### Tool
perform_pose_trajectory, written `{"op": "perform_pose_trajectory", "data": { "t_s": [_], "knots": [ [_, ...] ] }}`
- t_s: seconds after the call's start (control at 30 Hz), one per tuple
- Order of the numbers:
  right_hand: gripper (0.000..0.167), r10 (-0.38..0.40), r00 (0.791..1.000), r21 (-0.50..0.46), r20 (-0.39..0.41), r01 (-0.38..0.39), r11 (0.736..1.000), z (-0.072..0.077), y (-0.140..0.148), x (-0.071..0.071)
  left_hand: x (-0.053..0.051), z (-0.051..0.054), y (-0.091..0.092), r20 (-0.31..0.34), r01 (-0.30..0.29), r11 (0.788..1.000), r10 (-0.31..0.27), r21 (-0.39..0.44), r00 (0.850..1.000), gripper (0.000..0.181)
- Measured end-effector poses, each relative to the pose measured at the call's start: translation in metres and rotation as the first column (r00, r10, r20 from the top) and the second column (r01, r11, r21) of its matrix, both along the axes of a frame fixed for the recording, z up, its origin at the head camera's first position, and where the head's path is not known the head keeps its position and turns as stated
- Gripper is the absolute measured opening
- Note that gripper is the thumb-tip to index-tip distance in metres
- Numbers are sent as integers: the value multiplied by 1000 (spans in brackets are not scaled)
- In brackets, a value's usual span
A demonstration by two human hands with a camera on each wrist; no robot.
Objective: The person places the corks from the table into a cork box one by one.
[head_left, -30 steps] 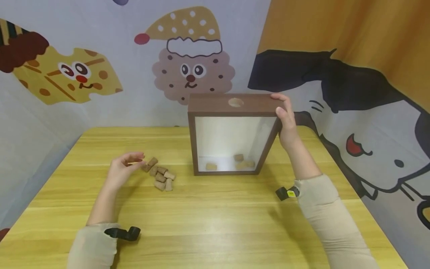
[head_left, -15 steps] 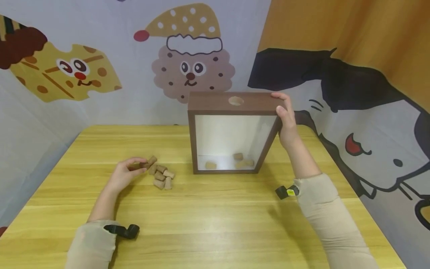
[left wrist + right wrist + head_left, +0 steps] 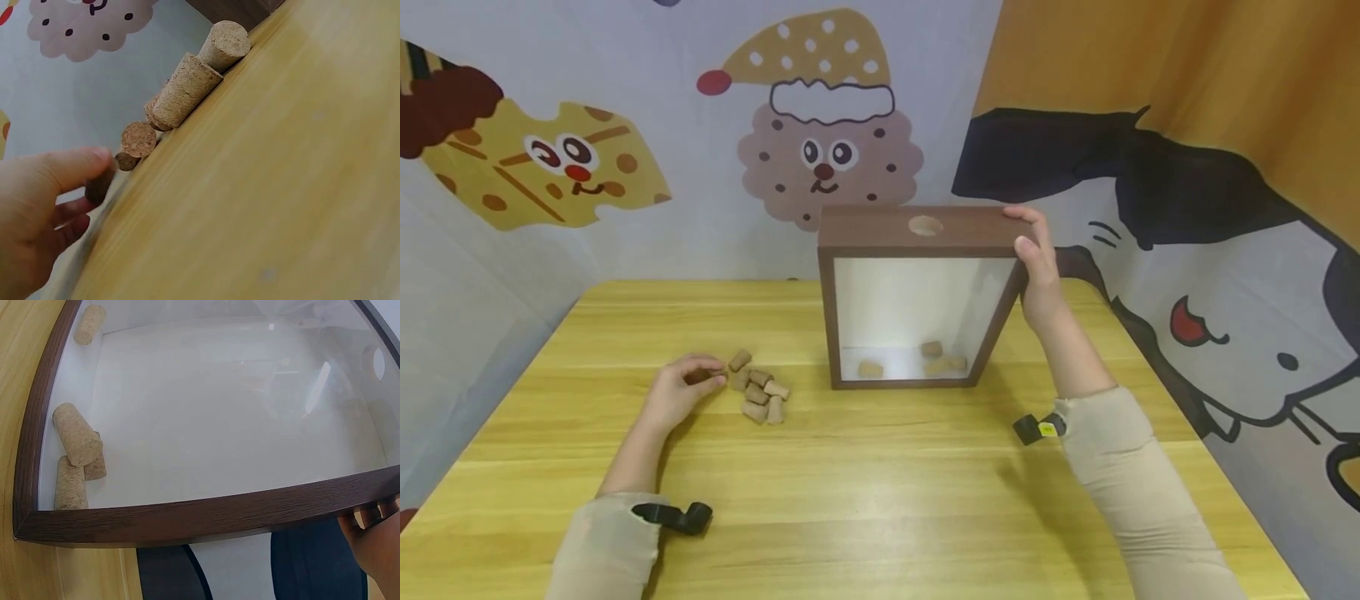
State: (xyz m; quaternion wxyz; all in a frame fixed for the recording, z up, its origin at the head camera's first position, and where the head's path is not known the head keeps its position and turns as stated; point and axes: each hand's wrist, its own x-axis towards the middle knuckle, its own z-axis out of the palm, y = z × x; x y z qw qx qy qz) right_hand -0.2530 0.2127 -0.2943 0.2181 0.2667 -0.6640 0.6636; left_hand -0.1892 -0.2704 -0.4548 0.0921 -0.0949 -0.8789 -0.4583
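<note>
My left hand [image 3: 676, 395] pinches a cork [image 3: 100, 185] between thumb and fingers at the left side of a loose pile of corks [image 3: 757, 393]. In the left wrist view that cork is dark and partly covered by the fingers. Toward the back of the table stands a brown-framed box [image 3: 828, 321] with a clear front and a round hole [image 3: 926, 226] in its top. Several corks [image 3: 78, 434] lie on its floor, seen through the front. My right hand [image 3: 1042, 287] grips the box's upper right corner, thumb in front and fingers over the top.
Everything stands on a yellow wood-grain table [image 3: 865, 492]. Behind it hangs a cloth [image 3: 662, 242] with cartoon figures, close to the box's back. A black wrist camera [image 3: 696, 517] sticks out from the left sleeve, and another [image 3: 1028, 429] from the right.
My left hand has come down to the pile, taken a cork there and drawn it slightly left, apart from the others. My right hand and the box have stayed put.
</note>
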Motion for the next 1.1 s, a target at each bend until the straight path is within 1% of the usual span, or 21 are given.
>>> {"op": "perform_pose_trajectory", "data": {
  "t_s": [0.13,0.3,0.47,0.6,0.7,0.83,0.9,0.97,1.03,1.1],
  "knots": [
    [41,-5,1000,-4,-2,5,1000,0,-1,-1,2,6,2,-56,-27,1000,27,3,998,28],
    [41,-5,1000,-5,-13,5,1000,0,-2,0,5,20,7,-117,-29,1000,29,2,993,28],
    [42,0,1000,-9,-7,0,1000,1,-2,0,10,39,17,-165,-10,1000,11,5,986,27],
    [43,-2,1000,-10,-1,2,1000,1,-2,0,16,58,30,-202,6,1000,-6,0,979,26],
    [43,1,1000,-3,1,-1,1000,0,-1,1,23,73,44,-231,36,999,-31,18,972,23],
    [43,-1,1000,9,6,1,1000,0,-1,2,33,93,63,-281,79,994,-56,71,958,21],
    [43,-6,1000,17,4,6,1000,-1,0,2,37,103,73,-302,105,989,-71,100,951,22],
    [43,-10,1000,22,1,10,1000,-1,0,2,41,113,82,-313,145,981,-99,127,945,22],
    [43,-13,1000,28,-1,13,1000,-1,0,2,44,124,91,-331,197,970,-141,143,933,23],
    [43,-12,1000,29,1,12,1000,0,0,2,45,135,100,-363,251,958,-187,137,913,24]
  ]
}}
